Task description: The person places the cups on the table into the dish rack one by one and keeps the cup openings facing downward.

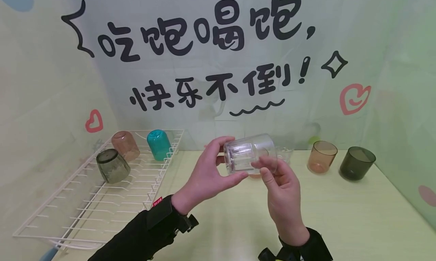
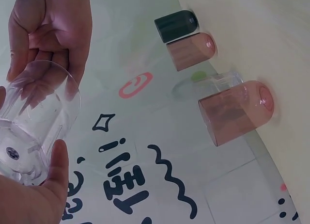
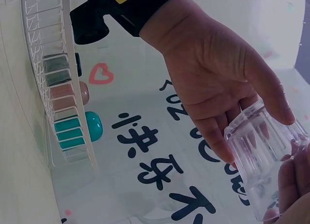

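A clear drinking glass (image 1: 250,155), its lower part ridged, is held on its side above the table, rim toward the right. My left hand (image 1: 207,170) grips its base end, fingers over the far side and thumb below. At the rim end, my right hand (image 1: 282,194) holds the glass with bent fingers, some seen through the clear wall. Both hands also meet around the glass (image 3: 264,156) in the right wrist view, the left hand (image 3: 218,78) reaching in from the top. In the left wrist view the right hand (image 2: 55,35) is by the open rim.
A white wire rack (image 1: 85,210) at left carries upside-down grey (image 1: 112,166), pink (image 1: 125,144) and teal (image 1: 159,144) cups. Upright at right are an amber cup (image 1: 321,157) and a dark green cup (image 1: 357,163). A pinkish cup (image 2: 237,112) and another clear glass (image 2: 225,81) stand behind the hands.
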A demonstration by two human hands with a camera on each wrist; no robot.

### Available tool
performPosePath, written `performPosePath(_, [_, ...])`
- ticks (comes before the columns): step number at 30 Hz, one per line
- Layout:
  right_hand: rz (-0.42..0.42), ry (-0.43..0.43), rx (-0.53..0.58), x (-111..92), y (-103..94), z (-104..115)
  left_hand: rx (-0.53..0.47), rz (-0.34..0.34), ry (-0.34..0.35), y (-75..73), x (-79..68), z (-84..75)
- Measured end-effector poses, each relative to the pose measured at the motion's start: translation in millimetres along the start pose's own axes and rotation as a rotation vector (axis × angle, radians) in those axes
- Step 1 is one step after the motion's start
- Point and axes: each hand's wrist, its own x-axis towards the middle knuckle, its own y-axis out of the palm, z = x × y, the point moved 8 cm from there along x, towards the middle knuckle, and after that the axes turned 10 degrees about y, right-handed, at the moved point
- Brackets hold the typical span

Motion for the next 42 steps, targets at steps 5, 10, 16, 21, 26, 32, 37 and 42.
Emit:
performPosePath(5, [0.0, -0.006, -0.011, 0.3, -0.2, 0.8, 0.005, -0.014, 0.018, -1.9, 0.7, -2.8])
performPosePath(10, [0.013, -0.012, 0.01, -0.3, 0.4, 2.5, -0.002, -0.018, 0.029, -3.0, 1.7, -3.2])
performPosePath(16, [0.032, -0.043, 0.02, 0.4, -1.1, 3.2, 0.006, -0.017, 0.043, -4.5, 2.1, -3.3])
performPosePath(21, [0.041, -0.073, 0.019, 1.6, -4.1, 4.5, 0.022, -0.021, 0.051, -6.6, 3.1, -4.9])
performPosePath(26, [0.03, -0.042, -0.005, 2.8, -8.2, 3.3, 0.046, -0.026, 0.058, -9.9, 3.5, -5.9])
performPosePath(32, [0.028, -0.042, -0.022, 3.8, -12.9, 4.3, 0.063, -0.039, 0.062, -15.1, 3.9, -8.5])
performPosePath(37, [0.033, -0.066, -0.032, 5.2, -17.7, 5.9, 0.085, -0.042, 0.053, -19.9, 3.3, -7.2])
performPosePath(42, [0.013, -0.041, -0.068, 6.3, -23.9, 5.3, 0.098, -0.051, 0.034, -25.9, 2.4, -7.1])
